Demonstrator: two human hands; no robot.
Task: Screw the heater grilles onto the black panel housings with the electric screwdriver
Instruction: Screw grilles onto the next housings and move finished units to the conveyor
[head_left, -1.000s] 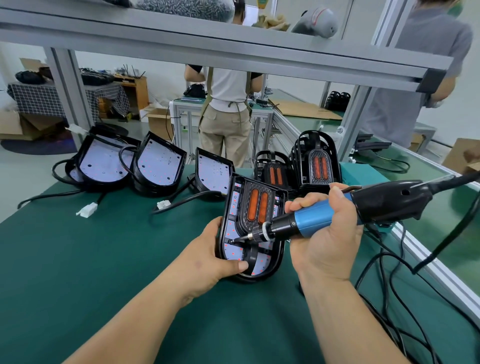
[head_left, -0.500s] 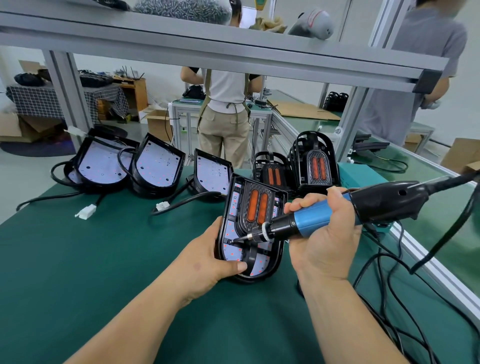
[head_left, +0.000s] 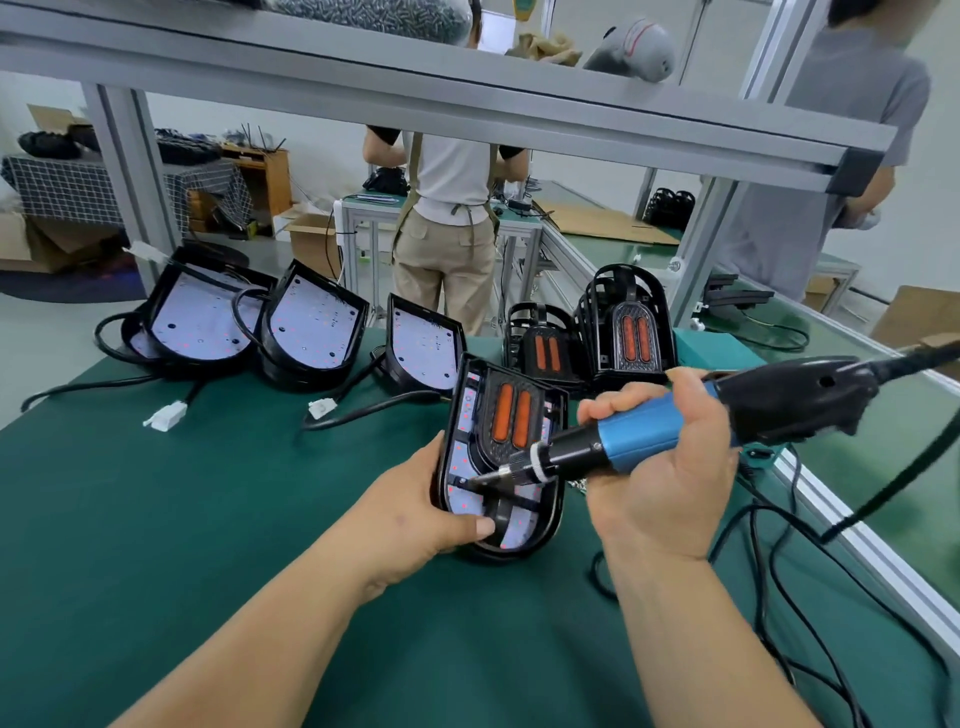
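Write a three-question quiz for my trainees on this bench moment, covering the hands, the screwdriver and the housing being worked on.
1. True or false: the left hand holds the electric screwdriver.
2. Pick one. Over which part of the held black panel housing does the screwdriver's bit tip lie?
A. its top edge
B. its lower left part, below the orange bars
C. its right rim
3. Fill in: the grille in that housing shows ___ orange bars.

Key
1. False: the right hand grips the screwdriver, and the left hand holds the housing.
2. B
3. two
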